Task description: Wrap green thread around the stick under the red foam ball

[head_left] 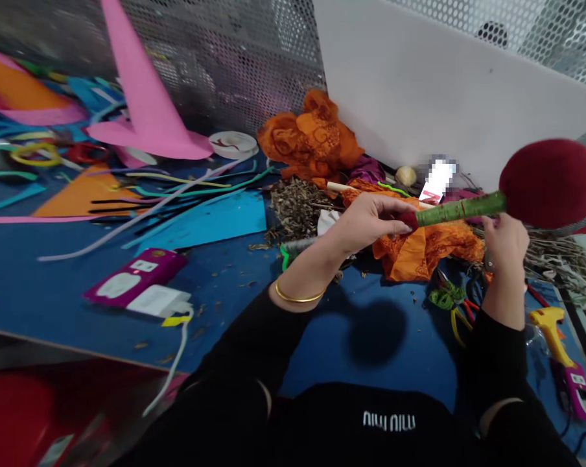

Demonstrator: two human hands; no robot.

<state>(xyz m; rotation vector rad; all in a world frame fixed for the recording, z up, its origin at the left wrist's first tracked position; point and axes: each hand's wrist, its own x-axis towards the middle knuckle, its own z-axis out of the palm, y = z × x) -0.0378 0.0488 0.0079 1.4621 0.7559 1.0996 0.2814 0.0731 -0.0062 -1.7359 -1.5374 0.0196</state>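
I hold up a stick with a large dark red ball head (550,183) and a green-wrapped handle (461,211) marked with red. My left hand (371,224) pinches the handle's dark red end between thumb and fingers. Just under the ball, my right hand (507,243) is closed against the handle's neck, its fingers partly hidden. Beneath the handle lies crumpled orange cloth (419,253). Below my right hand are yellow-and-red-handled pliers (461,318) and a bundle of green string (447,295).
A pink cone hat (147,97), colored strips and blue sheets (225,224) cover the table's left side. Dried plant bits (297,204), more orange cloth (317,133) and a lit phone (437,181) lie behind. A purple-and-white power strip (137,279) and a yellow glue gun (550,331) lie nearer.
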